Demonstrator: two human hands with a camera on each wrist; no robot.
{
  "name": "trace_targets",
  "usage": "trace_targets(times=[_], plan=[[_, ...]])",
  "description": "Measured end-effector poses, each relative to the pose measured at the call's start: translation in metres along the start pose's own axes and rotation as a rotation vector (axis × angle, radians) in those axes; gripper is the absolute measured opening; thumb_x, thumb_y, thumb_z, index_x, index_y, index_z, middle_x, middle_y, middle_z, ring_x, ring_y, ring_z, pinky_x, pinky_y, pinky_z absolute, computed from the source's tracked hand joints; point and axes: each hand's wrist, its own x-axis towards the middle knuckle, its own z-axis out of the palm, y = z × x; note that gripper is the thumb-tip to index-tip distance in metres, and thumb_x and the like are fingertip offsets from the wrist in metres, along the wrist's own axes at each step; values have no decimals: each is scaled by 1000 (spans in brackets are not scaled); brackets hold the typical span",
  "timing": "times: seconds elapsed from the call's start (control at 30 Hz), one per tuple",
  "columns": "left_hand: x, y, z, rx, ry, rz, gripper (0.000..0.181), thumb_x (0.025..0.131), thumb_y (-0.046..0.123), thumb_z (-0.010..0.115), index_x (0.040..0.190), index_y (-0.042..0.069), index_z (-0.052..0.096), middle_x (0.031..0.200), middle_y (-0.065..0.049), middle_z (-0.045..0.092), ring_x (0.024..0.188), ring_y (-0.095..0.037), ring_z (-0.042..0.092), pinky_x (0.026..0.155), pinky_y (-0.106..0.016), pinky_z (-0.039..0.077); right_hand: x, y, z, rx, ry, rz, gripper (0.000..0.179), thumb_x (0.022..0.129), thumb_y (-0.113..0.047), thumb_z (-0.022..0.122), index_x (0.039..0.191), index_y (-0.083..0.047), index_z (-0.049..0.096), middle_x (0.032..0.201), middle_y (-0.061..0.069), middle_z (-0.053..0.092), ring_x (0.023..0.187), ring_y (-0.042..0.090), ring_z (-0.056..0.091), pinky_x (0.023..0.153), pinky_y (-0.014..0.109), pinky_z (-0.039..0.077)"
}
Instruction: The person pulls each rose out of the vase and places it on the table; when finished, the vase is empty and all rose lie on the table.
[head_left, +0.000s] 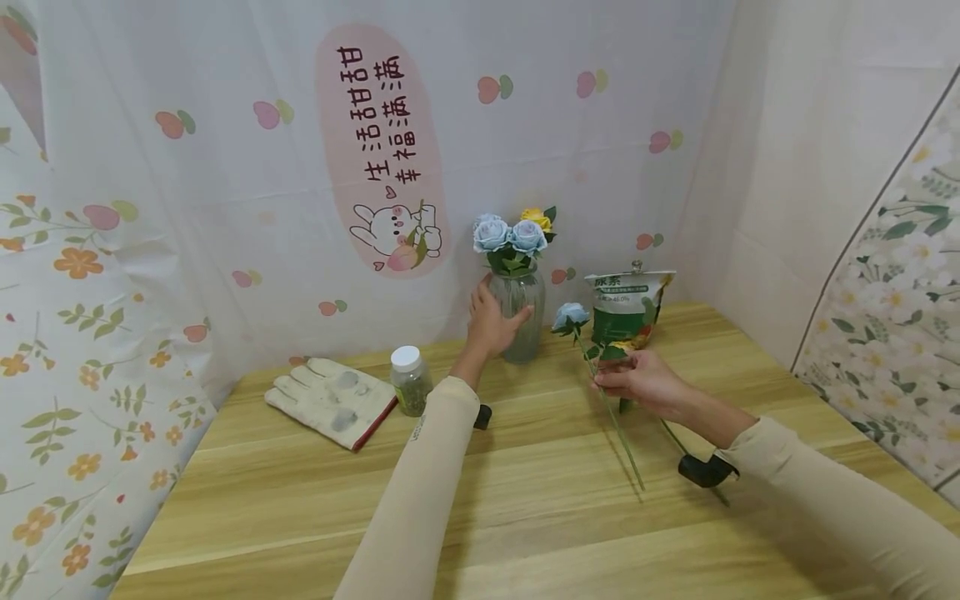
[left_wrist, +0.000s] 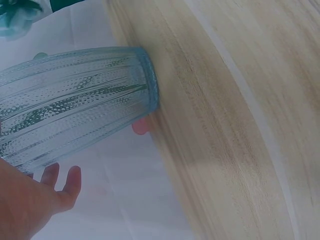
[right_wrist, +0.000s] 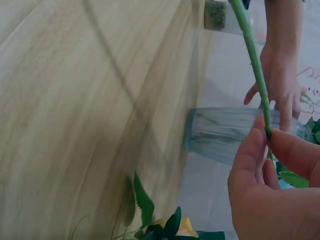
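A ribbed clear glass vase (head_left: 523,321) stands upright near the back of the table, holding several light blue roses (head_left: 491,233) and a yellow rose (head_left: 536,219). My left hand (head_left: 491,321) grips the vase from its left side, thumb across the front. Between thumb and fingertips, my right hand (head_left: 647,383) pinches the green stem (right_wrist: 256,65) of a single blue rose (head_left: 572,315). That rose tilts, its bloom up beside the vase and its stem slanting down toward me. Below the right hand lies another yellow rose (right_wrist: 184,226) with green leaves, partly hidden by the hand in the head view.
Behind the right hand stands a green and white bag (head_left: 626,304) with a clip on top. Left of the vase are a white-capped jar (head_left: 411,383) and a pale work glove (head_left: 330,404). A printed curtain (head_left: 247,208) hangs along the wooden table's (head_left: 315,517) back edge.
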Motion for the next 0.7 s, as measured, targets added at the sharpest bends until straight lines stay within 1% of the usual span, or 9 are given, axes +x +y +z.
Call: trace_targets(times=[0.1, 0.2, 0.43, 0.5, 0.57, 0.7], plan=[[0, 0, 0, 7, -3, 0, 97, 90, 50, 69, 156, 13, 8, 153, -17, 24, 140, -34, 28, 109, -53, 31, 2, 5, -4, -34, -14, 11, 54, 97, 3, 57, 139, 24, 32, 102, 3, 71, 95, 13, 71, 85, 27, 54], [1, -1, 0, 23, 0, 2, 98, 90, 51, 68, 156, 14, 8, 153, -18, 25, 140, -34, 29, 108, -54, 32, 4, 9, -6, -74, -17, 21, 56, 97, 1, 58, 139, 25, 31, 101, 2, 71, 94, 13, 71, 84, 27, 54], [2, -2, -2, 61, -21, 2, 97, 91, 54, 65, 157, 14, 6, 151, -18, 25, 139, -33, 30, 103, -55, 36, 7, 19, -7, -141, -2, 70, 52, 95, 2, 59, 135, 27, 36, 112, 20, 69, 95, 20, 72, 83, 29, 55], [2, -2, -3, 63, -22, 3, 97, 91, 54, 64, 157, 13, 5, 151, -18, 25, 139, -33, 30, 103, -55, 36, 8, 21, -6, -146, 4, 73, 52, 95, 3, 60, 134, 27, 36, 113, 22, 68, 94, 20, 72, 83, 29, 55], [1, -2, -4, 63, -23, 2, 97, 91, 54, 64, 157, 13, 6, 151, -18, 25, 139, -33, 30, 103, -55, 36, 9, 23, -6, -143, 6, 80, 52, 95, 3, 60, 134, 28, 36, 111, 23, 69, 93, 20, 72, 81, 28, 55], [1, -3, -4, 70, -31, 3, 97, 91, 55, 64, 157, 13, 5, 151, -18, 25, 139, -33, 29, 103, -54, 36, 9, 25, -4, -127, 26, 116, 51, 94, 5, 61, 133, 28, 37, 102, 19, 72, 87, 18, 73, 77, 26, 56]])
